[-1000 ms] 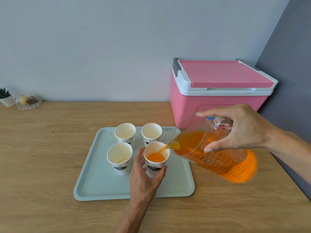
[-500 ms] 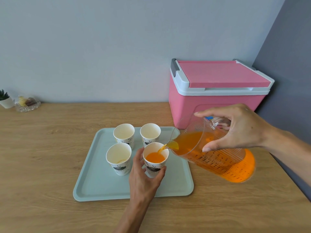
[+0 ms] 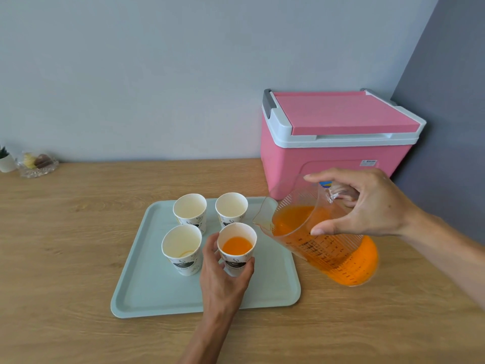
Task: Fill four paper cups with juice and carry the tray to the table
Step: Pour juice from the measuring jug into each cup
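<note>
Four white paper cups stand on a pale green tray. The front right cup holds orange juice, and my left hand grips it from the front. The front left cup and the two rear cups hold no juice. My right hand holds a clear measuring jug of orange juice by its top, tilted left. Its spout hangs just right of the filled cup, and no stream runs from it.
A pink cooler box with a white rim stands behind the jug at the back right, against the wall corner. A small potted plant and a glass dish sit at the far left of the wooden counter.
The juice stream from the jug into the front right cup has stopped. The jug has tipped back a little and its spout has drawn away to the right. The juice level in the cup has risen.
</note>
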